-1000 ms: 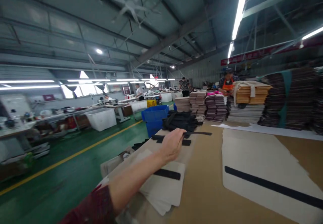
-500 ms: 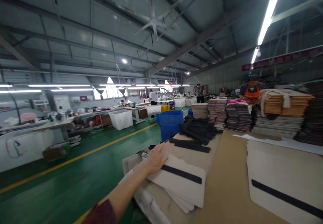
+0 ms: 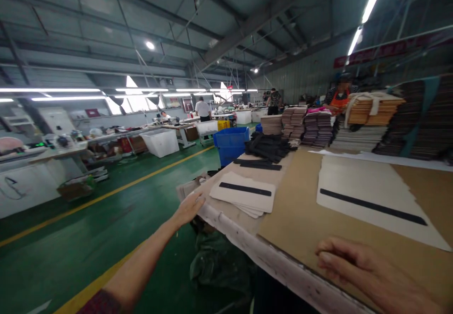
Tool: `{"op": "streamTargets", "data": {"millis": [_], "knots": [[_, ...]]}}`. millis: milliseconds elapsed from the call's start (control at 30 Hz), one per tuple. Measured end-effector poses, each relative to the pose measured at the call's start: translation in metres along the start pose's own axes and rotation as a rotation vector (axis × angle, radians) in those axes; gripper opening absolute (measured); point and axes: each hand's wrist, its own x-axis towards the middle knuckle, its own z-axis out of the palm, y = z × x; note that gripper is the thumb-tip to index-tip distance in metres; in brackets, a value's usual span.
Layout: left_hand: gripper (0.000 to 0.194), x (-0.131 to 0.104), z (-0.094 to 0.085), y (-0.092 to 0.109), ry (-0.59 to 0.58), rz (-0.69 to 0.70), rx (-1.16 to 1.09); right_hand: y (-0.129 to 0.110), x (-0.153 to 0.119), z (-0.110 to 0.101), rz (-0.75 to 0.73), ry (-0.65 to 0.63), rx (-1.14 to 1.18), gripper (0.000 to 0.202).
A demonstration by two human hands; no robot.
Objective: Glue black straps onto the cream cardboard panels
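Note:
My left hand (image 3: 191, 207) is at the table's left edge, beside a small stack of pale panels (image 3: 226, 193) topped by a black strip (image 3: 245, 189). Its fingers are together; whatever they may hold is too small to make out. My right hand (image 3: 348, 259) hovers over the brown board (image 3: 297, 210) with its fingers curled, and what is inside them is hidden. Beyond it lies a larger pale panel (image 3: 357, 182) with a long black strip (image 3: 373, 206) across it. A heap of black strips (image 3: 271, 146) rests at the table's far left.
Stacks of folded material (image 3: 316, 127) and orange-brown pieces (image 3: 377, 108) line the table's back. Behind them is a person in an orange apron (image 3: 339, 100). A blue bin (image 3: 231, 141) stands beyond the far left corner; a dark green bag (image 3: 219, 262) is below the edge.
My left hand has moved off the pale stack to the table edge. My right hand has come into view at the lower right. The view has tilted down.

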Motion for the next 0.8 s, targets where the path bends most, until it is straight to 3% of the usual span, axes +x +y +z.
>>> {"op": "streamTargets", "data": {"millis": [67,133,300,433,633,800], "knots": [[0.061,0.028,0.019,0.011,0.035,0.01,-0.008,-0.013,0.039,0.005,0.01,-0.13,-0.037,0.025],[0.065,0.057,0.039,0.018,0.069,0.006,-0.007,-0.011,0.082,0.008,0.039,-0.216,-0.043,0.025],[0.064,0.103,0.08,0.019,0.051,0.008,0.003,0.044,0.161,0.019,0.198,-0.238,0.066,0.034],[0.068,0.102,0.091,0.019,0.047,-0.026,-0.024,0.062,0.184,0.036,0.344,-0.229,0.252,0.041],[0.064,0.09,0.084,0.028,0.003,-0.15,-0.094,0.049,0.213,0.051,0.466,-0.101,0.214,0.06],[0.062,0.073,0.078,0.03,-0.003,-0.287,-0.196,0.036,0.222,0.057,0.57,0.02,0.206,0.054]]}}
